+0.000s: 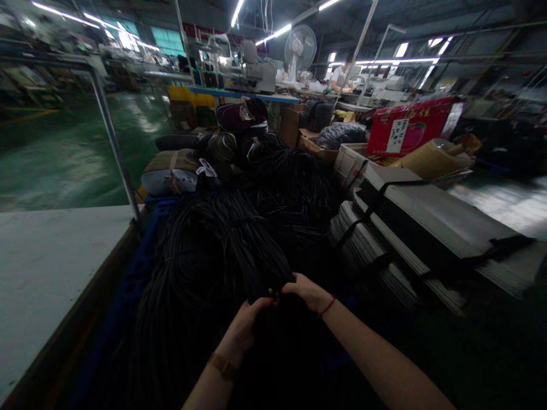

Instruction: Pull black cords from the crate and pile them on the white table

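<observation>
Long black strips lie in tied bundles in front of me. At the near end of one bundle, my left hand is closed on the black strips, its thumb pointing right. Close beside it, my right hand pinches the same dark material from the right. Small brownish-gold bits show between the two thumbs, too small to make out. The fingers under the material are hidden in the dark.
A blue pallet edges the bundles on the left, beside a white table and a metal post. Strapped stacks of board lie right. Fabric rolls, a red box and sewing machines stand beyond. A person sits far back.
</observation>
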`<action>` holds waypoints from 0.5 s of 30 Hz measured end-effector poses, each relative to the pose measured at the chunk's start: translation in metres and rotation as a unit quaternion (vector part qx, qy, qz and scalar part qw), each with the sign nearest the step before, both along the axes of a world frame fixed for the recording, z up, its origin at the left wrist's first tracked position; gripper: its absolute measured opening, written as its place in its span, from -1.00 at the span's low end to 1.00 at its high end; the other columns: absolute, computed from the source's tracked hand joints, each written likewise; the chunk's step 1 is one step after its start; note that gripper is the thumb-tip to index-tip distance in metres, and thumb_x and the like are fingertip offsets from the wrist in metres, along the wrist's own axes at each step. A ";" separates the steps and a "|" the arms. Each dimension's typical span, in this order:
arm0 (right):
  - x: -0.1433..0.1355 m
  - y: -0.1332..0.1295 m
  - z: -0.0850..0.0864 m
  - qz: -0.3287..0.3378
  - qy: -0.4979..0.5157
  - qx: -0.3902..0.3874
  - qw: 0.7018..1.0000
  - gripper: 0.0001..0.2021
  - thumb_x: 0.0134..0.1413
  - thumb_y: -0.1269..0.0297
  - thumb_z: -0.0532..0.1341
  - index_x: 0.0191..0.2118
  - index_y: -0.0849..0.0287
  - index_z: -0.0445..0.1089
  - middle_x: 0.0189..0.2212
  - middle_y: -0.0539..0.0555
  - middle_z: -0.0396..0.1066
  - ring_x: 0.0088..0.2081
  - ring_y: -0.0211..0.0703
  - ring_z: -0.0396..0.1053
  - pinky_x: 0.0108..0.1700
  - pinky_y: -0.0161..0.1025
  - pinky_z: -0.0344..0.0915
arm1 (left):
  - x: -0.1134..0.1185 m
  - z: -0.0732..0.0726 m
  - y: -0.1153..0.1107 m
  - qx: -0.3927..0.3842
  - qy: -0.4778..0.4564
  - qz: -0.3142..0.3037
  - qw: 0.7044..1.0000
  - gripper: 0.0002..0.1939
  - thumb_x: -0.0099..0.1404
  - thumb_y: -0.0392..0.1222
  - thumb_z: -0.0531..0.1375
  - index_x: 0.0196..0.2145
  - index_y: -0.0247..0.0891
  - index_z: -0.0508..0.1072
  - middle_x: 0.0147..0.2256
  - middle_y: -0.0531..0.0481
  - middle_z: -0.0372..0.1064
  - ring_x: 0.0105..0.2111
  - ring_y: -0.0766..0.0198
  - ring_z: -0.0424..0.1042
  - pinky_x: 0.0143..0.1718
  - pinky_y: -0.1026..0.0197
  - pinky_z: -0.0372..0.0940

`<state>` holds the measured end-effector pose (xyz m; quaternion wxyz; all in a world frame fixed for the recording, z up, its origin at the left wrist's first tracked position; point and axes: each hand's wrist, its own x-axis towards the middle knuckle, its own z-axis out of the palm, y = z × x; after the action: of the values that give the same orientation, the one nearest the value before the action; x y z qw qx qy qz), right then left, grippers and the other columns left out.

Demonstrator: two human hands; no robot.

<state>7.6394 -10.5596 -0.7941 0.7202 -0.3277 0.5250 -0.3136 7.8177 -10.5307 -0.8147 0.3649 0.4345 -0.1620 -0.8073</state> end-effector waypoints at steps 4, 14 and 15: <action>0.003 0.003 -0.003 -0.013 0.003 0.021 1.000 -0.68 -0.29 0.40 0.20 -0.25 0.26 0.34 -0.53 0.02 0.45 -0.55 -0.23 0.38 -0.45 -0.27 0.31 | 0.002 0.003 0.000 -0.003 0.010 -0.011 1.000 -0.74 0.05 -0.31 0.28 -0.26 -0.43 0.46 -0.35 -0.18 0.52 -0.39 0.22 0.49 -0.28 0.21 0.39; 0.017 0.009 -0.002 -0.037 0.027 -0.049 0.998 -0.52 -0.40 0.24 0.43 -0.25 0.29 0.35 -0.48 0.02 0.45 -0.54 -0.30 0.34 -0.47 -0.32 0.25 | -0.006 0.014 0.005 -0.033 -0.056 0.050 0.997 -0.64 0.04 -0.35 0.29 -0.16 -0.36 0.38 -0.27 -0.21 0.51 -0.31 0.10 0.51 -0.20 0.09 0.40; 0.019 0.010 -0.004 -0.050 0.032 -0.050 0.997 -0.52 -0.41 0.25 0.43 -0.26 0.29 0.35 -0.49 0.01 0.44 -0.54 -0.30 0.33 -0.46 -0.31 0.26 | -0.006 0.014 0.006 -0.026 -0.056 0.051 0.997 -0.63 0.03 -0.36 0.29 -0.16 -0.35 0.38 -0.28 -0.20 0.52 -0.32 0.10 0.51 -0.21 0.10 0.40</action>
<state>7.6582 -10.5500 -0.7977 0.6691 -0.3463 0.5473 -0.3645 7.8117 -10.5252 -0.8007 0.4069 0.4773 -0.1808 -0.7576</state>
